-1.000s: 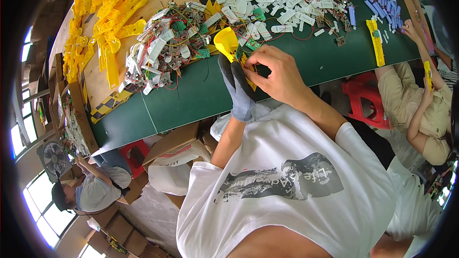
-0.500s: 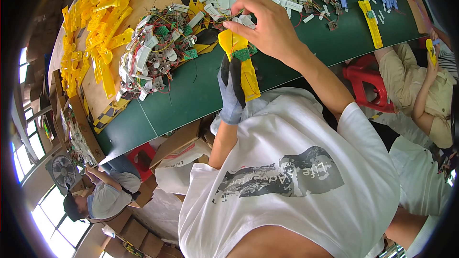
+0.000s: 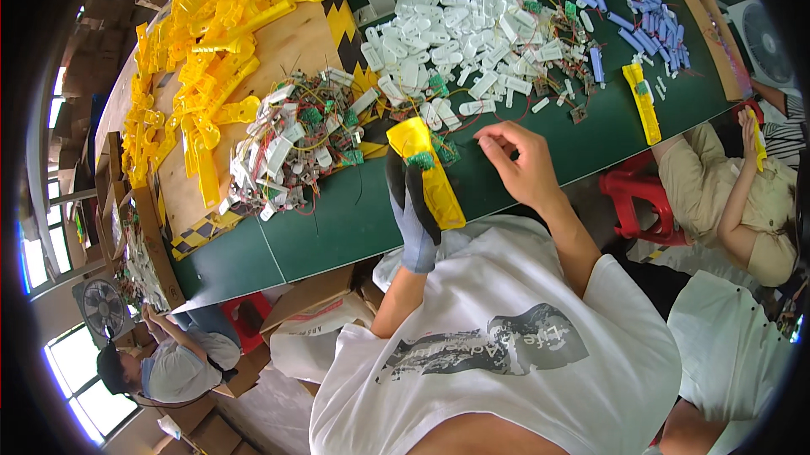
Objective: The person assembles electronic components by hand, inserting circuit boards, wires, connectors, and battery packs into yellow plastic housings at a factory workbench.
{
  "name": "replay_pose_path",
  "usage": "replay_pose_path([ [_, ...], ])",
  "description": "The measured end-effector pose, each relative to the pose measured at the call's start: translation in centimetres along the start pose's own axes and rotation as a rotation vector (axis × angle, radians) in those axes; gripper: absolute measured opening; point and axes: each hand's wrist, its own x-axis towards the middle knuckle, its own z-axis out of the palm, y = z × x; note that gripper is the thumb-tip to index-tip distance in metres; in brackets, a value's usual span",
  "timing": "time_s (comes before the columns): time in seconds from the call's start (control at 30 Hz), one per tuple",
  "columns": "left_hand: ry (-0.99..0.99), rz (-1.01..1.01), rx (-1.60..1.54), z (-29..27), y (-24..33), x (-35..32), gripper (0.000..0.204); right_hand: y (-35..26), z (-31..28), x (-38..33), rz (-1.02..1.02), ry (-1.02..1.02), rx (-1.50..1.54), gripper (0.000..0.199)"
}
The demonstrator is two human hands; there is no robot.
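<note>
Your left hand (image 3: 413, 223), in a grey-blue knitted glove with black-coated fingers, is closed around the left side of a long yellow plastic shell (image 3: 442, 195) with a wide, scoop-like end. You have that shell tilted above the near edge of the dark green surface (image 3: 337, 220), its wide end pointing away from you and its narrow end toward your shirt. A small green circuit board (image 3: 418, 161) lies in the shell just below the wide end. Your bare right hand (image 3: 525, 164) is raised to the right of the shell, apart from it, with thumb and index finger bent toward each other and nearly meeting; you cannot tell from this view whether they pinch a thin wire. To the left of your gloved hand sits a tangled heap of wired circuit boards and white parts (image 3: 291, 147), and behind it more yellow plastic shells (image 3: 207, 75) are piled on a light wooden board (image 3: 305, 36). Beyond your hands spreads a pile of white plastic covers (image 3: 447, 29), with blue cylindrical cells (image 3: 654, 26) to its right and a single yellow shell with a green board (image 3: 644, 113) lying nearer the edge.
</note>
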Motion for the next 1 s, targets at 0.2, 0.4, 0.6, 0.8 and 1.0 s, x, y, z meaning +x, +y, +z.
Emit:
replay_pose_path([
  [0.2,-0.091,0.162,0.045,-2.9,-2.5,0.9,0.058,1.9,-2.5,8.1,-0.155,0.032,-0.303,0.013],
  [0.4,-0.146,0.095,0.013,-2.9,-2.3,1.4,0.057,3.4,0.5,14.0,-0.372,-0.139,-0.651,0.017],
  [0.6,-0.062,0.135,0.061,-1.7,-1.8,2.3,0.037,2.9,0.5,16.2,-0.221,-0.304,-0.639,0.012],
  [0.8,-0.078,0.157,0.06,-3.0,-4.3,4.2,0.022,2.7,0.1,18.5,-0.162,-0.544,-0.547,0.021],
  [1.0,-0.076,0.078,-0.023,-1.9,-3.2,3.3,0.019,3.4,-0.5,18.4,-0.368,-0.468,-0.672,0.023],
])
